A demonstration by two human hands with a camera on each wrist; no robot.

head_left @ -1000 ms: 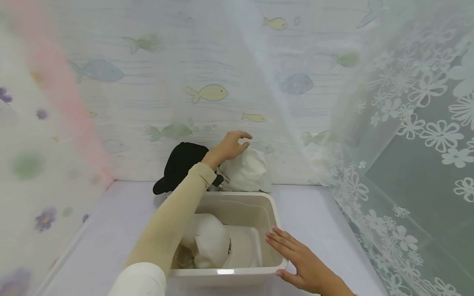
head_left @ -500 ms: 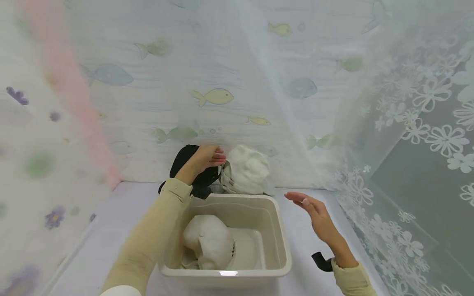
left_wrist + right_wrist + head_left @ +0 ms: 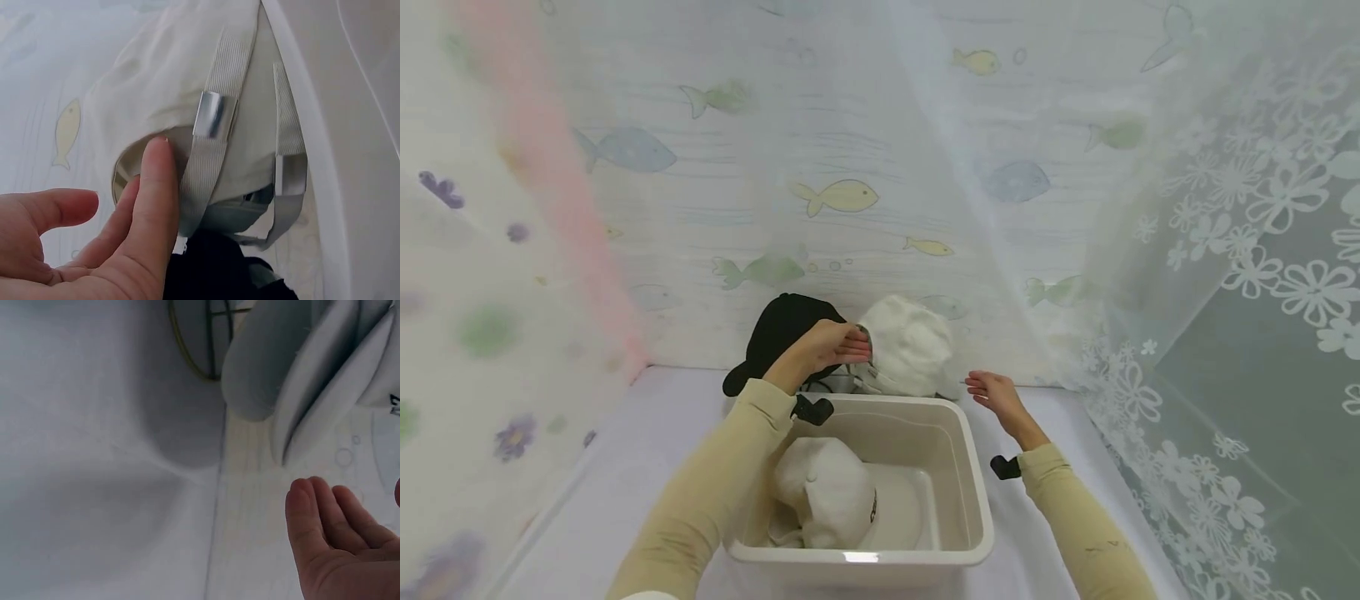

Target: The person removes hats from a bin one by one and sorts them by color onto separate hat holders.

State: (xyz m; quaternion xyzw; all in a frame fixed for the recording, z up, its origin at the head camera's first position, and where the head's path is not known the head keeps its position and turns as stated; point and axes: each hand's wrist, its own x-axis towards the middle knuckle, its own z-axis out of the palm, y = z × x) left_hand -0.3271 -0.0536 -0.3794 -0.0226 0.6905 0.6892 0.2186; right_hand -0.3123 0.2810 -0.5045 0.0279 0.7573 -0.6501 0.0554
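My left hand is at the back of the stacked white caps, between them and the black cap. In the left wrist view its index fingertip lies at the edge of the cap's rear opening, beside a strap with a metal buckle; the thumb stands apart from the fingers. To the right of the stack, my right hand has its fingers extended close to the brims, which overlap in layers. Neither hand grips anything. Another white cap with dark lettering lies in the beige bin.
The bin stands on the white-covered table, directly in front of the caps. Behind them hangs a fish-print curtain. Flowered sheer curtain closes off the right side. Part of a wire rack shows by the brims.
My left hand has come back from above the white caps and down to their left side. My right hand has left the bin's right rim and moved forward to the caps' right side.
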